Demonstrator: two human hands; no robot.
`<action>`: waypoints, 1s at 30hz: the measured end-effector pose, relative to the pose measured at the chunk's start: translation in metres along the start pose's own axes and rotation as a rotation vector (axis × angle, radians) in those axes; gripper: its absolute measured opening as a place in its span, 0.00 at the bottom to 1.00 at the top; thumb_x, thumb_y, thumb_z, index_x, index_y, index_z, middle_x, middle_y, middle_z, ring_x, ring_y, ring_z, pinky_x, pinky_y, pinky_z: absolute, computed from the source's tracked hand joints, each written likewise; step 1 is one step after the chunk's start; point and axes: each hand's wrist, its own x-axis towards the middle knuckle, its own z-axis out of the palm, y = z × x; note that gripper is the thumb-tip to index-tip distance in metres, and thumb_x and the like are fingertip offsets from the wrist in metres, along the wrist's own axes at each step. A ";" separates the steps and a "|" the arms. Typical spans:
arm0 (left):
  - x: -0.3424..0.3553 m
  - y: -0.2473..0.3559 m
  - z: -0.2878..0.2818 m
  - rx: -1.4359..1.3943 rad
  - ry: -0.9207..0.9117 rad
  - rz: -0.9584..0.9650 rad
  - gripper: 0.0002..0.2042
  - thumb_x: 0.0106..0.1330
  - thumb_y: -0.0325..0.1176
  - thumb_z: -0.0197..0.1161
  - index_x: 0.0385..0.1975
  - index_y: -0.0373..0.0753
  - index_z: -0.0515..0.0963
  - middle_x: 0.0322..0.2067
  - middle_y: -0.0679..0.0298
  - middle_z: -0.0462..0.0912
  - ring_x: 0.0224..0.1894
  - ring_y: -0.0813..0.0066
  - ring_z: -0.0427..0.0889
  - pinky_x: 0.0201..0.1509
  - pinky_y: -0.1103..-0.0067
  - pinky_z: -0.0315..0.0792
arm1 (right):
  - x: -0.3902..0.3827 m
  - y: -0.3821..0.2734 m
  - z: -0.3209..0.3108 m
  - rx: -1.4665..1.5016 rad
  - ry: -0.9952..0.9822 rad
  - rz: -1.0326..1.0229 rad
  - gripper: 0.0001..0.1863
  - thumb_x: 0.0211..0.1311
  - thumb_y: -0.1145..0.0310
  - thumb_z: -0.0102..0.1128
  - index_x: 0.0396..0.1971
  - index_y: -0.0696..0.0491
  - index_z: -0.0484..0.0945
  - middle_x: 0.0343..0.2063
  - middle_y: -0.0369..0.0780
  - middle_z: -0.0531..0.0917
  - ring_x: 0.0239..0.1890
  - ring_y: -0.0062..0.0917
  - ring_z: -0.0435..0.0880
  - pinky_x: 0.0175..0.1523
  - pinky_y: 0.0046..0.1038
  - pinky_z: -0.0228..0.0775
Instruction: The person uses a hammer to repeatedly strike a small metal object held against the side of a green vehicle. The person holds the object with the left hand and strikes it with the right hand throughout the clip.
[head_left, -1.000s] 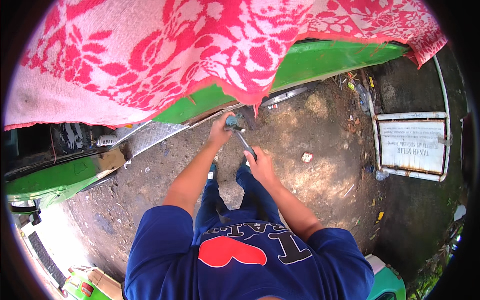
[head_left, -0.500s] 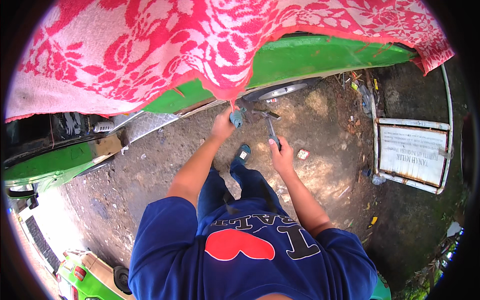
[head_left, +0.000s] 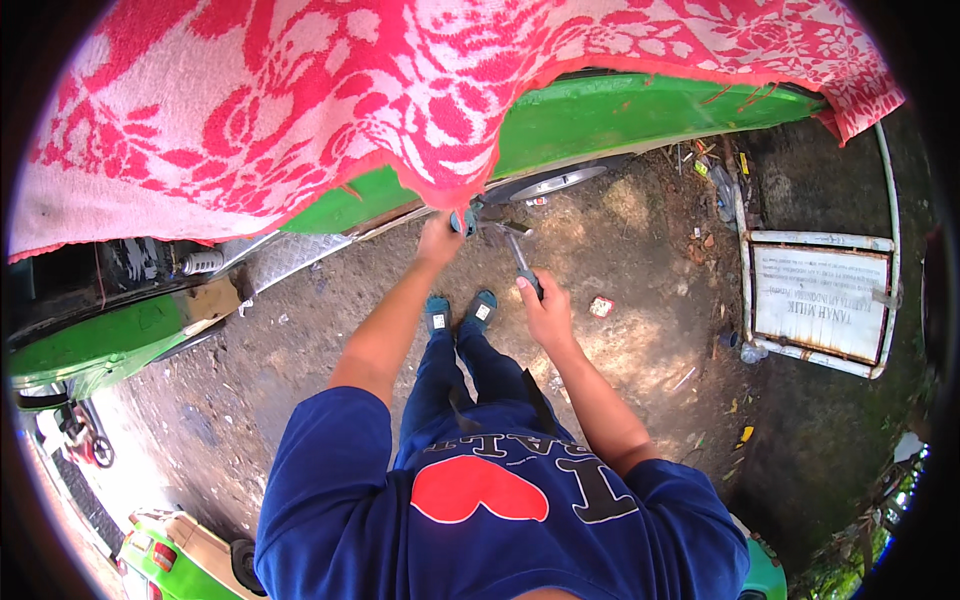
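Note:
My right hand (head_left: 548,304) is closed round the dark handle of a hammer (head_left: 517,255). The hammer points up and away, its metal head close to the lower edge of a green vehicle body (head_left: 630,122). My left hand (head_left: 439,238) is closed on a small teal-blue object (head_left: 463,220), whose kind I cannot make out. That hand is just under the hanging corner of a red-and-white patterned towel (head_left: 400,90), which covers part of the green body and hides some of the fingertips.
A wheel (head_left: 560,182) shows beneath the green body. On the left are an open green panel (head_left: 100,335) and a spray can (head_left: 203,262). A white framed sign (head_left: 820,300) lies at the right. Litter, including a small packet (head_left: 601,306), is on the dirt ground (head_left: 640,260).
Both hands have shifted slightly left, the hammer moving with the right one and staying beside the teal-blue object. My left foot has come into sight beside the right foot.

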 end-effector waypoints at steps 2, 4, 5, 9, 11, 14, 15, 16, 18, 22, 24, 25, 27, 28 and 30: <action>0.001 -0.006 0.002 -0.004 0.033 0.057 0.17 0.53 0.25 0.59 0.45 0.39 0.76 0.35 0.42 0.80 0.41 0.41 0.79 0.42 0.58 0.73 | -0.003 0.002 0.008 0.049 0.079 -0.129 0.15 0.65 0.59 0.61 0.42 0.56 0.78 0.21 0.45 0.79 0.24 0.33 0.79 0.32 0.32 0.70; 0.002 -0.011 0.003 -0.010 0.013 0.050 0.16 0.54 0.25 0.61 0.45 0.39 0.76 0.35 0.48 0.80 0.41 0.50 0.79 0.43 0.63 0.73 | -0.004 0.010 0.022 0.138 0.206 -0.321 0.14 0.65 0.60 0.60 0.42 0.55 0.78 0.23 0.46 0.80 0.25 0.35 0.81 0.33 0.33 0.70; 0.003 -0.014 0.003 -0.014 -0.024 0.014 0.17 0.54 0.23 0.63 0.46 0.40 0.75 0.36 0.55 0.80 0.41 0.60 0.79 0.46 0.69 0.72 | 0.003 0.008 0.025 0.001 0.118 -0.262 0.14 0.65 0.60 0.60 0.42 0.55 0.78 0.23 0.46 0.80 0.26 0.35 0.81 0.33 0.33 0.70; 0.004 -0.011 0.008 -0.157 0.016 0.097 0.12 0.54 0.29 0.63 0.39 0.38 0.76 0.28 0.44 0.81 0.35 0.41 0.80 0.36 0.60 0.74 | 0.012 -0.007 0.029 -0.205 -0.073 -0.034 0.14 0.65 0.61 0.61 0.41 0.56 0.77 0.25 0.47 0.80 0.27 0.38 0.81 0.34 0.35 0.71; 0.006 -0.007 0.008 -0.118 0.080 0.158 0.13 0.54 0.29 0.64 0.40 0.39 0.77 0.28 0.45 0.81 0.35 0.42 0.80 0.36 0.61 0.74 | 0.011 -0.009 0.029 -0.104 -0.029 -0.014 0.14 0.65 0.60 0.61 0.40 0.56 0.77 0.26 0.48 0.81 0.28 0.41 0.82 0.34 0.36 0.71; 0.005 -0.007 0.006 -0.126 0.120 0.156 0.14 0.54 0.29 0.64 0.41 0.39 0.77 0.29 0.45 0.81 0.35 0.43 0.80 0.36 0.62 0.74 | 0.006 -0.003 0.030 0.033 0.100 -0.128 0.14 0.66 0.59 0.60 0.40 0.56 0.77 0.24 0.49 0.80 0.27 0.40 0.80 0.33 0.36 0.70; 0.004 -0.009 0.005 -0.139 0.125 0.139 0.14 0.55 0.29 0.64 0.42 0.39 0.76 0.29 0.45 0.81 0.35 0.42 0.80 0.36 0.62 0.74 | 0.004 0.005 0.032 0.040 0.138 -0.191 0.14 0.66 0.60 0.60 0.41 0.56 0.77 0.22 0.48 0.79 0.24 0.36 0.79 0.31 0.34 0.69; 0.004 -0.005 0.005 -0.140 0.104 0.136 0.14 0.55 0.29 0.64 0.42 0.39 0.76 0.30 0.45 0.81 0.36 0.42 0.80 0.36 0.61 0.74 | 0.004 0.007 0.031 0.038 0.183 -0.250 0.15 0.67 0.60 0.60 0.42 0.56 0.77 0.21 0.47 0.78 0.22 0.31 0.78 0.30 0.31 0.68; 0.002 0.004 0.006 -0.142 0.062 0.129 0.15 0.55 0.30 0.63 0.43 0.39 0.75 0.30 0.44 0.81 0.36 0.42 0.80 0.37 0.60 0.73 | 0.013 0.011 0.033 -0.155 0.051 -0.135 0.13 0.66 0.61 0.60 0.40 0.56 0.77 0.24 0.49 0.80 0.25 0.38 0.80 0.33 0.34 0.70; -0.002 0.000 0.004 -0.059 0.078 0.118 0.16 0.56 0.30 0.63 0.45 0.40 0.75 0.32 0.43 0.80 0.38 0.41 0.79 0.38 0.57 0.72 | 0.007 0.005 0.030 -0.120 0.022 -0.022 0.14 0.66 0.59 0.60 0.39 0.56 0.77 0.26 0.51 0.80 0.28 0.47 0.81 0.33 0.40 0.70; 0.001 -0.006 0.003 -0.092 0.108 0.133 0.17 0.56 0.30 0.63 0.47 0.41 0.75 0.33 0.43 0.81 0.40 0.40 0.79 0.38 0.56 0.72 | -0.003 0.005 0.030 -0.061 0.084 -0.076 0.14 0.66 0.58 0.59 0.39 0.55 0.77 0.24 0.51 0.80 0.28 0.49 0.81 0.33 0.41 0.70; -0.001 -0.007 0.004 -0.106 0.110 0.131 0.18 0.57 0.30 0.62 0.48 0.42 0.75 0.33 0.43 0.81 0.40 0.40 0.79 0.39 0.56 0.72 | -0.005 0.002 0.029 -0.056 0.112 -0.117 0.14 0.66 0.58 0.59 0.39 0.55 0.77 0.23 0.51 0.80 0.27 0.49 0.81 0.32 0.41 0.70; -0.001 -0.012 0.003 -0.112 0.096 0.098 0.19 0.57 0.30 0.62 0.50 0.43 0.74 0.35 0.43 0.81 0.41 0.39 0.78 0.40 0.56 0.72 | -0.001 0.001 0.033 -0.114 0.074 -0.117 0.14 0.66 0.59 0.60 0.39 0.55 0.77 0.21 0.50 0.80 0.25 0.47 0.81 0.31 0.40 0.70; -0.003 -0.003 0.007 -0.106 0.063 0.064 0.19 0.57 0.30 0.62 0.51 0.44 0.74 0.35 0.43 0.81 0.42 0.39 0.78 0.40 0.56 0.72 | 0.006 0.006 0.035 -0.186 0.023 -0.067 0.14 0.66 0.59 0.60 0.39 0.56 0.77 0.20 0.49 0.79 0.24 0.45 0.80 0.31 0.38 0.70; -0.007 0.012 0.007 -0.081 0.004 -0.006 0.20 0.57 0.30 0.62 0.52 0.46 0.74 0.36 0.43 0.81 0.43 0.39 0.77 0.41 0.56 0.72 | 0.010 0.009 0.035 -0.172 -0.003 -0.016 0.14 0.66 0.60 0.61 0.38 0.56 0.77 0.19 0.47 0.78 0.21 0.40 0.79 0.30 0.35 0.70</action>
